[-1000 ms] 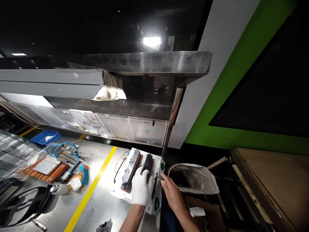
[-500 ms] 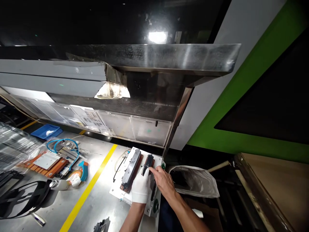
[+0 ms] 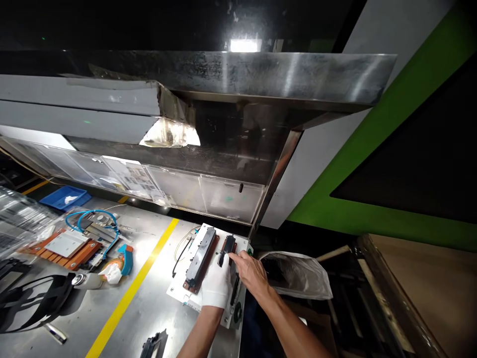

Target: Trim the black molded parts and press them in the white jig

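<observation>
Now the left hand [image 3: 217,283], in a white glove, lies flat with fingers together on a white plate [image 3: 179,291] on the steel worktop [image 3: 156,308]. Its fingertips touch a small black part [image 3: 226,249] at the far end. The bare right hand [image 3: 251,271] pinches that same part. A long black bar [image 3: 201,253] sits just left of it.

**What I Counted**

I had two hands out: my left hand [image 3: 216,283] in one white glove, my right hand [image 3: 251,271] bare. I counted two black bars [image 3: 201,252] on one white board [image 3: 179,291], and one yellow line [image 3: 130,293].
</observation>
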The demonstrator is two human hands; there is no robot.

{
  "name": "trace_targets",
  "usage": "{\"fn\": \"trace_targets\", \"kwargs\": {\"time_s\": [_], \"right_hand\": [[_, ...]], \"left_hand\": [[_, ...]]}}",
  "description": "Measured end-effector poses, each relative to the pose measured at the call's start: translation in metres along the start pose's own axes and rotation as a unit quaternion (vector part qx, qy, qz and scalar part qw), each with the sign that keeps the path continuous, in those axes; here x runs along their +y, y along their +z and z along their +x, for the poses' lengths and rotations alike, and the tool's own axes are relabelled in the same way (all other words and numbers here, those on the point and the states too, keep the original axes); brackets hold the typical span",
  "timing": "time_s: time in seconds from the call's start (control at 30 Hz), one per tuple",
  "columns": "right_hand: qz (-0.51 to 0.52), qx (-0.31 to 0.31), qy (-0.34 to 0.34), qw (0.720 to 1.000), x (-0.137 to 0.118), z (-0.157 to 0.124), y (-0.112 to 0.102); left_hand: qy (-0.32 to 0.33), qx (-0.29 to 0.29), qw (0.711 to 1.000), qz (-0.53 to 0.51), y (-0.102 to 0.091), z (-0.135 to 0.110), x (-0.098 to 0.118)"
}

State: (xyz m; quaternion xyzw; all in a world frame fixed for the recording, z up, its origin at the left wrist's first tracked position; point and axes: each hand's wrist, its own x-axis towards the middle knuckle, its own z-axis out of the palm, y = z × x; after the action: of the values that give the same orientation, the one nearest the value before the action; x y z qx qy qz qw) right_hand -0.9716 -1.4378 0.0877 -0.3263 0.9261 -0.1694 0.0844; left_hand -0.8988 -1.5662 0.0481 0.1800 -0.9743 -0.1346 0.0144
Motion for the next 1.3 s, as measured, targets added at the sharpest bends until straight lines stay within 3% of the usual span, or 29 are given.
{"fn": "trace_targets", "kwargs": {"time_s": [0.2,0.43,0.63,0.9,1.3], "right_hand": [[0.012,0.011,0.015,1.0,0.002,0.007,0.004],[0.062,0.03,0.028,0.997,-0.001,-0.005,0.018],[0.074,0.007,0.026,0.997,-0.003,-0.003,0.006],[0.041,-0.001,0.024,0.999,-0.005,0.002,0.001],[0.028,0.014,0.032,0.999,-0.008,0.009,0.001]], "left_hand": [[-0.015,-0.017,0.999,0.029,0.001,0.005,0.002],[0.024,0.026,0.999,-0.011,0.009,-0.002,-0.012],[0.037,0.055,0.998,-0.004,0.019,0.0,-0.013],[-0.003,-0.028,0.999,0.025,0.0,0.002,-0.001],[-0.016,-0.058,0.998,0.013,-0.01,0.006,0.005]]}}
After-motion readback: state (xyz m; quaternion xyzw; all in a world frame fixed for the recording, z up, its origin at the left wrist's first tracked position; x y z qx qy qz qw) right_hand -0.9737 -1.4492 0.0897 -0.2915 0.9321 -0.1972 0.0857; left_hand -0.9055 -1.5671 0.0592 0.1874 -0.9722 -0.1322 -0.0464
